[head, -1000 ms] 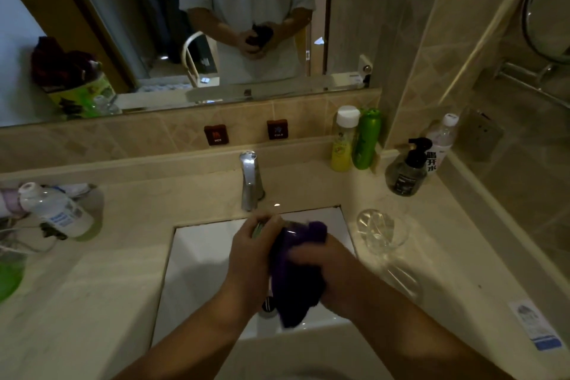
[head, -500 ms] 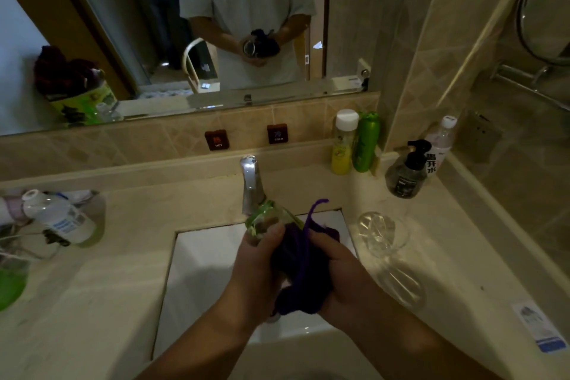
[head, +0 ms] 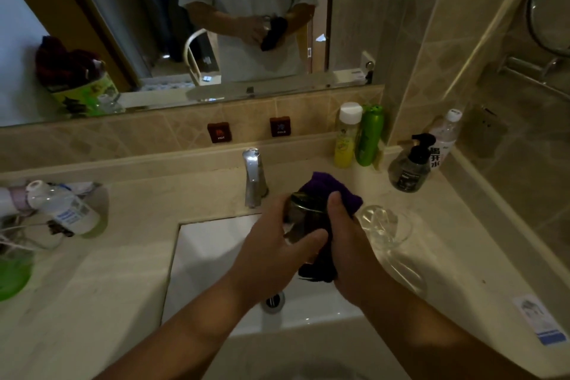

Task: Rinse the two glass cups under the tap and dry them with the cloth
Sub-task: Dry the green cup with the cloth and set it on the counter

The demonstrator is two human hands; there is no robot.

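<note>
Over the white sink [head: 209, 253] my left hand [head: 274, 250] grips a clear glass cup [head: 303, 214], its mouth tilted toward the tap [head: 254, 176]. My right hand [head: 345, 244] holds a purple cloth [head: 330, 188] that is stuffed into the cup and hangs out below my fingers. The second glass cup [head: 385, 225] stands upright on the counter just right of the sink, untouched. No water is visible from the tap.
Yellow and green bottles [head: 359, 136], a dark pump bottle [head: 410, 163] and a water bottle [head: 444, 136] crowd the right back corner. A white bottle [head: 64, 208] lies on the left counter near a green item [head: 12, 274]. A mirror fills the wall behind.
The cup has turned in my hands so its mouth faces away, and the cloth now sticks out beyond the rim toward the tap. My hands rose slightly.
</note>
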